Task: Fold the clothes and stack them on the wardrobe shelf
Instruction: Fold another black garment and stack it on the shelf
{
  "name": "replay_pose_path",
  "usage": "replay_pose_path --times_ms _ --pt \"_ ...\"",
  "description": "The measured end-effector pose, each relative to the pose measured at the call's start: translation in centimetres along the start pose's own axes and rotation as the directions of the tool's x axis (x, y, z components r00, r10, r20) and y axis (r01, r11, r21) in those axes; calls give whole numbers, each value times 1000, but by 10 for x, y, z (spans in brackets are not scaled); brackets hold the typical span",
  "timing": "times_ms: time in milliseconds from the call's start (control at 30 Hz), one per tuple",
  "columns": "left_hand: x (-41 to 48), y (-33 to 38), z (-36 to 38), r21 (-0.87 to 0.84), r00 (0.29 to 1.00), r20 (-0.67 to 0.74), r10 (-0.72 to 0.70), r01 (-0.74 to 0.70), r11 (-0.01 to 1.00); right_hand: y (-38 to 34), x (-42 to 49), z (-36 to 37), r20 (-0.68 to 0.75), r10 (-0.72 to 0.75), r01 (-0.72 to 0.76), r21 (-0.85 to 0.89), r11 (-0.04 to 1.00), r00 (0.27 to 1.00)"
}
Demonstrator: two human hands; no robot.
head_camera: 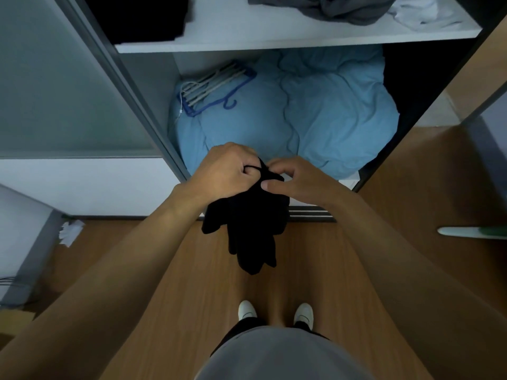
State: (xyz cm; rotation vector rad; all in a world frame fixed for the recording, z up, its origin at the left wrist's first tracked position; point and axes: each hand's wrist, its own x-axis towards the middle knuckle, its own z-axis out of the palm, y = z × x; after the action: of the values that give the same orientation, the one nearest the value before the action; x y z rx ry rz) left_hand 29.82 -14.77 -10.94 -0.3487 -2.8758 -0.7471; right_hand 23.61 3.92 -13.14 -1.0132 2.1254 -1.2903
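- Black cloth (252, 229) is held up in front of the open wardrobe (153, 75), above the wooden floor (186, 270), and it hangs down bunched.
- Its top is gripped by the left hand (227, 171), fingers curled round it.
- It is pinched by the right hand (296, 182) just beside.
- Grey clothes (343, 9) and a black pile (137, 17) are kept on the white shelf (274, 41).
- Blue bedding (315, 113) is stuffed below, with hangers (214, 86) laid on it.
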Motion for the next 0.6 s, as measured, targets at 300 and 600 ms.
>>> replay_pose_path --times_ms 300,600 --pt "-7 -7 -2 -44 972 -222 -78 70 997 13 -14 -2 7 139 -138 -63 988 990" --pt "-42 -36 32 -235 907 -187 -378 332 914 -4 -6 -24 -345 57 -117 -155 981 937"
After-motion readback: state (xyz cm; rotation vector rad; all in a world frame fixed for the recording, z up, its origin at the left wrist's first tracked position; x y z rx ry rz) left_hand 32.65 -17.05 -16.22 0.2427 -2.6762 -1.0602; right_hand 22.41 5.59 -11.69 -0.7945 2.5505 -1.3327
